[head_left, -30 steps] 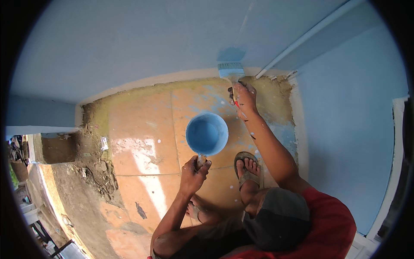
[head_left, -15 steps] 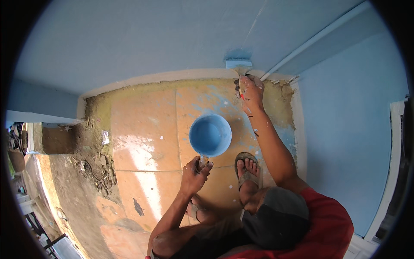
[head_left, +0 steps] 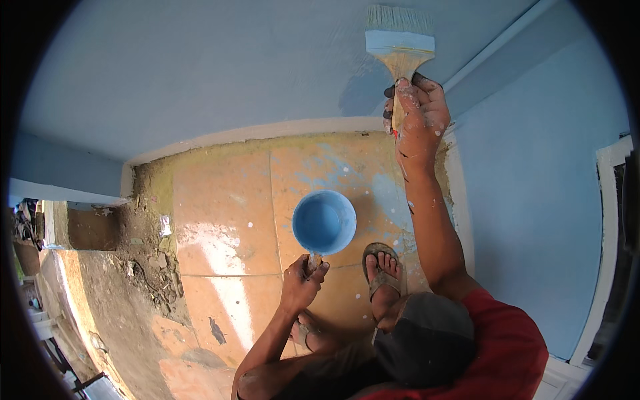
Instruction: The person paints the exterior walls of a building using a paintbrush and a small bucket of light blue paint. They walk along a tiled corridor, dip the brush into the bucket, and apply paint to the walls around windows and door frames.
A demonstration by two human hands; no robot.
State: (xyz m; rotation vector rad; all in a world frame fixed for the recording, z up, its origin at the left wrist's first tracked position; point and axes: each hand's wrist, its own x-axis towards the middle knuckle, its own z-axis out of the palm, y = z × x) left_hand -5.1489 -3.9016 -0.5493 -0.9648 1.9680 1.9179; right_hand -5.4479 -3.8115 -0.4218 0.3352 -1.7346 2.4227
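A wide paintbrush (head_left: 401, 43) with a wooden handle is gripped in my right hand (head_left: 421, 119), raised in front of the blue wall (head_left: 220, 67). Its bristles point up, and blue paint coats the band below them. I cannot tell whether the bristles touch the wall. Below the brush a darker, wet-looking patch of blue (head_left: 363, 93) marks the wall. My left hand (head_left: 302, 283) closes round the short handle of a round blue dipper (head_left: 325, 222) with blue paint inside. The dipper is held over the tiled floor. Paint smears cover my right hand.
Orange floor tiles (head_left: 227, 180) carry blue splashes. A pale strip (head_left: 267, 131) edges the wall's foot. On the right stands a second blue wall (head_left: 527, 200), with a pipe (head_left: 497, 43) near the corner. Loose rubble (head_left: 150, 267) lies at left. My sandalled foot (head_left: 385, 273) is near the dipper.
My right hand has lifted the paintbrush from the wall's foot, up and slightly right. The wet patch now shows beneath it. My left hand still holds the dipper, in nearly the same place.
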